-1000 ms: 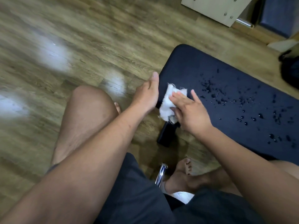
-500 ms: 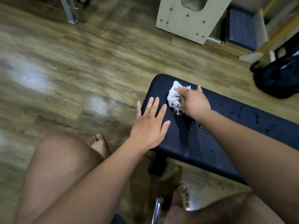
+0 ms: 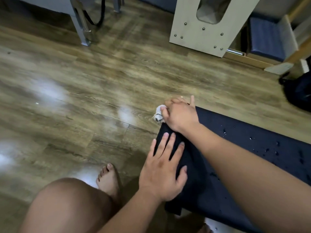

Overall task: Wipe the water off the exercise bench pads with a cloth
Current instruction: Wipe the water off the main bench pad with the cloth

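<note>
The dark navy bench pad (image 3: 239,148) runs from the middle of the view toward the lower right. Water drops (image 3: 262,147) still dot its right part. My right hand (image 3: 180,115) is closed on a small crumpled white cloth (image 3: 159,114) at the pad's far left end, where the cloth pokes out over the edge. My left hand (image 3: 164,170) lies flat with spread fingers on the pad's near left corner, holding nothing.
Wood-look floor (image 3: 84,98) fills the left. My bare knee (image 3: 67,206) and foot (image 3: 108,179) are at lower left. A pale wooden panel with bolts (image 3: 202,31) stands at the back, a metal leg (image 3: 82,26) at back left, a black bag (image 3: 299,93) at right.
My right hand has pushed the cloth along the pad to its far left end. My left hand has settled flat on the near corner. The view has tilted up.
</note>
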Motion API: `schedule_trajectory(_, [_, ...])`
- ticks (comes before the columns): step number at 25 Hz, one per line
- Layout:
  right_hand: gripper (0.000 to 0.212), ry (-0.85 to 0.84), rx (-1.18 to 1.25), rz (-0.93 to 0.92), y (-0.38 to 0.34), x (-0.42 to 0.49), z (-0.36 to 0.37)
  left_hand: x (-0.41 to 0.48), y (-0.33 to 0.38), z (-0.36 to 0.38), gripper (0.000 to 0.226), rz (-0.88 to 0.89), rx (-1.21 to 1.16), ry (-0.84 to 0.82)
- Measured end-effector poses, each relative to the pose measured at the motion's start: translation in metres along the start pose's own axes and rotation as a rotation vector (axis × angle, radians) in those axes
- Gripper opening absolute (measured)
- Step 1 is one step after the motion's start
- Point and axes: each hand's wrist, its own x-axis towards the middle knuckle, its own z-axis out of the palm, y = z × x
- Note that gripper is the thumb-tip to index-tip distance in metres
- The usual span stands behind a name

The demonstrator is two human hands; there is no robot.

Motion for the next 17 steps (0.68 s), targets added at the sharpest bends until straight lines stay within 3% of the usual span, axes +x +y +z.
schedule_trajectory(5, [0.045, 0.012, 0.023, 0.454, 0.032, -0.022, -0.013, -0.002, 0.001, 0.003, 0.064, -0.002, -0.010, 0.031])
schedule_trajectory(7, [0.051, -0.012, 0.028, 0.531, 0.014, -0.010, -0.014, -0.003, -0.001, 0.002, 0.064, -0.006, -0.012, 0.037])
schedule_trajectory(10, [0.055, -0.095, -0.011, 0.430, -0.013, 0.008, -0.011, -0.003, -0.001, 0.002, 0.063, 0.009, -0.017, 0.025])
schedule_trajectory(14, [0.047, -0.056, -0.112, 0.205, -0.005, -0.003, -0.011, -0.002, -0.001, 0.000, 0.064, 0.011, 0.014, 0.028])
schedule_trajectory(17, [0.043, -0.071, -0.032, 0.046, -0.006, -0.006, -0.016, -0.003, -0.002, 0.000, 0.064, 0.024, 0.041, 0.032])
